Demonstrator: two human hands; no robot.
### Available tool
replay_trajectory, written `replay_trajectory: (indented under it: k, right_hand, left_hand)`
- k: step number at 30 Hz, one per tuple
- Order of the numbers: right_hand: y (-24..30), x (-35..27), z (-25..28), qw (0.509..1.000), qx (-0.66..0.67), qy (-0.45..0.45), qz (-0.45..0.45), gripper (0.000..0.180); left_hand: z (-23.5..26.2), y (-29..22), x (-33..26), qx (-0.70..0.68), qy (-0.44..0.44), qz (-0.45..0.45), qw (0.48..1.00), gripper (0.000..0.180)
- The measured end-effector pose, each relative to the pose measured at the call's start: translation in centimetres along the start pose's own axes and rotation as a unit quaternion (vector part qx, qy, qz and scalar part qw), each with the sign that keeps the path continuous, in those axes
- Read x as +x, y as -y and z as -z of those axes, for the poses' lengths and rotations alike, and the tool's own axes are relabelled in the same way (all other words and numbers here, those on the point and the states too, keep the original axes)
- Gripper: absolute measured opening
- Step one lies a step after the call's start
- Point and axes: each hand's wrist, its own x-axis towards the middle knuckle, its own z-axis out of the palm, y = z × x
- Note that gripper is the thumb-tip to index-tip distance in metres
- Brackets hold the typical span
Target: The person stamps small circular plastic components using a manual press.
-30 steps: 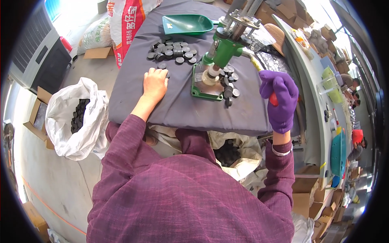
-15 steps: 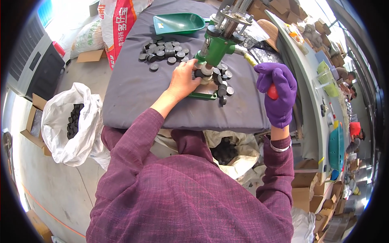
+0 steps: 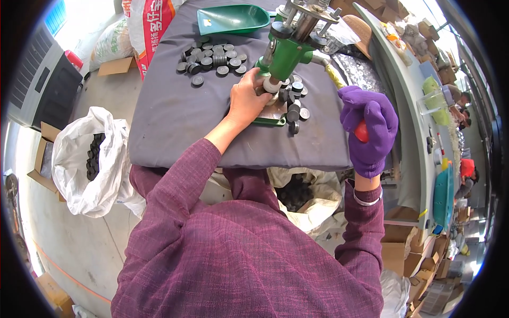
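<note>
A green hand press stands on the cloth-covered table. My bare left hand is at its white pressing head, thumb and fingers closed around the spot just under it. What they pinch is hidden. My right hand, in a purple knitted glove, is wrapped round the red knob of the press lever. Several small black round caps lie beside the press base, on its right. A larger group of black and grey round caps is spread left of the press.
A green dustpan lies at the table's far side. On the floor to the left, a white sack holds black pieces. Another open sack with dark pieces stands under the table's front edge. A long side table runs along the right.
My left thumb and fingers have closed in under the pressing head, where a black cap showed between them before. The right hand keeps its hold on the knob. The whole view has shifted slightly.
</note>
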Motion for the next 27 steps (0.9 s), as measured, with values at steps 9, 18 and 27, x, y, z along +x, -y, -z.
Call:
replay_trajectory:
  k: [9,18,27]
  right_hand:
    - [-4.8,-3.3,-0.4,0.963,-0.163,0.081,0.197,0.008]
    - [0.9,-0.8,-0.5,0.998,-0.051,0.018,-0.024,0.021]
    - [1.6,2.6,0.0,0.998,-0.057,0.023,0.010,0.035]
  left_hand:
    - [3.0,2.1,0.1,0.033,-0.031,-0.104,0.994,0.045]
    - [10.6,6.8,0.1,0.452,0.001,-0.074,0.889,0.031]
    - [8.6,7.3,-0.1,0.310,-0.011,-0.108,0.945,0.033]
